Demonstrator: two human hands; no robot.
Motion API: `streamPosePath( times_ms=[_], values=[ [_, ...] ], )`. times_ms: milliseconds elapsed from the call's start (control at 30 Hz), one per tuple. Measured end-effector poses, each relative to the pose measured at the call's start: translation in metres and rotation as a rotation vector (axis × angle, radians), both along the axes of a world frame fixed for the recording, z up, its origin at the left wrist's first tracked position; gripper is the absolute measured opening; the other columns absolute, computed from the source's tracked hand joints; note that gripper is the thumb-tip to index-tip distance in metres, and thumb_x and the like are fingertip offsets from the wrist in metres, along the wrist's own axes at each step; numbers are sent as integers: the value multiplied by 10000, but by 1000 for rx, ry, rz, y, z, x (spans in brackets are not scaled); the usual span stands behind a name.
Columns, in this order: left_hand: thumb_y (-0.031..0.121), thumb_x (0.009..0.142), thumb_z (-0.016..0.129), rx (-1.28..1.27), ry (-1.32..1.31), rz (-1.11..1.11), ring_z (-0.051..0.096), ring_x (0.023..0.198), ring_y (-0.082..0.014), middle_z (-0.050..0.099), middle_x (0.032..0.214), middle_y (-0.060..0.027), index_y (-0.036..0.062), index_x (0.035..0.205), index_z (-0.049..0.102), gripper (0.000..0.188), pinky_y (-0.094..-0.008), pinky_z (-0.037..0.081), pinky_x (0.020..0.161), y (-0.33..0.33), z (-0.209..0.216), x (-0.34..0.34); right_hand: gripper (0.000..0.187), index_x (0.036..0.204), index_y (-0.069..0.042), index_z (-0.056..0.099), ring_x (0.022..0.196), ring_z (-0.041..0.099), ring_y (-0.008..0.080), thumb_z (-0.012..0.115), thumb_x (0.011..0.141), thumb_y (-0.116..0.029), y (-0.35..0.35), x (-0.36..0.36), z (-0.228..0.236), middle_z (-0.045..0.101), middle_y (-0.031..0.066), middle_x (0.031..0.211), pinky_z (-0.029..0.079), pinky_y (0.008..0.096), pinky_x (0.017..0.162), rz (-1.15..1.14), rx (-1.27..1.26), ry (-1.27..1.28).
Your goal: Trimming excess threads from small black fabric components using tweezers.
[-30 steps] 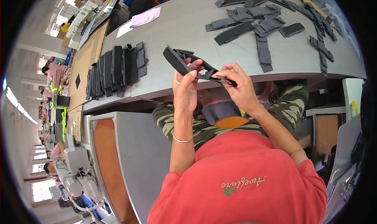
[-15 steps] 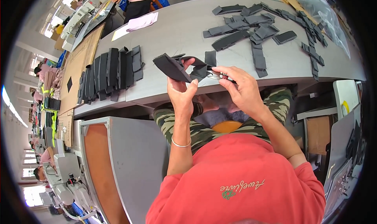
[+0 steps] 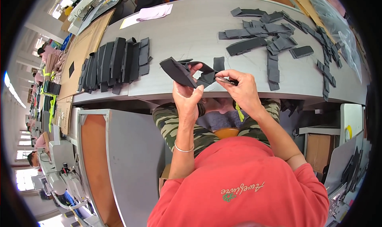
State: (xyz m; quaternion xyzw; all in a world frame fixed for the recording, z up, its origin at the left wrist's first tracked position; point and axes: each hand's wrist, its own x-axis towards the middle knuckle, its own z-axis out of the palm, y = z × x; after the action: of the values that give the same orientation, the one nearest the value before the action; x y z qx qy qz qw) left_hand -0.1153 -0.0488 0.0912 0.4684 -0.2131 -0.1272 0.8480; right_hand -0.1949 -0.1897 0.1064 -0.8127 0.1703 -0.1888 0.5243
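A folded strip of dark grey fabric (image 3: 179, 72) is held up over the table's front edge, bent into a loop. My left hand (image 3: 187, 97) is closed around it, with the thumb at the near side and fingers inside the loop. At the loop's right end my right hand (image 3: 240, 87) grips small thread snips (image 3: 227, 81), their dark handle showing under the fingers and their tip close to the fabric. A yellow-green ribbon (image 3: 239, 112) hangs just below the right hand. Behind the held strip a small dark fabric piece (image 3: 219, 63) lies flat.
A row of stacked dark fabric strips (image 3: 115, 63) lies left on the grey table (image 3: 187, 32). Scattered strips (image 3: 274, 40) cover the right side, near clear plastic sheeting (image 3: 338, 32). Pink cloth (image 3: 155, 12) is at the back. A grey cabinet (image 3: 135, 147) stands below left.
The view has shifted, so the table's contents appear farther right. The snips' bright blade, visible before, is now mostly hidden, and the yellow-green ribbon has come into sight. Both hands keep their holds.
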Motion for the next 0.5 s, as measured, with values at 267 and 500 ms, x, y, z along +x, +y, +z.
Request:
streamPosePath(
  times_ms=[267, 500],
  values=[
    [-48, 704, 644, 54, 27, -21, 498, 1090, -168, 511, 1233, -160, -14, 1259, 418, 600, -265, 401, 854, -23, -3, 5, 61, 862, -8, 650, 605, 473, 49, 622, 809, -20, -21, 2, -10, 568, -11, 649, 390, 208, 555, -52, 115, -29],
    [-79, 703, 619, 48, 43, -49, 516, 1053, -139, 526, 1207, -182, -18, 1245, 420, 581, -234, 412, 762, -35, -5, 16, 67, 825, 8, 622, 615, 435, 14, 650, 788, -39, -62, -15, -21, 517, -54, 633, 358, 201, 538, -188, 232, -148]
  ],
)
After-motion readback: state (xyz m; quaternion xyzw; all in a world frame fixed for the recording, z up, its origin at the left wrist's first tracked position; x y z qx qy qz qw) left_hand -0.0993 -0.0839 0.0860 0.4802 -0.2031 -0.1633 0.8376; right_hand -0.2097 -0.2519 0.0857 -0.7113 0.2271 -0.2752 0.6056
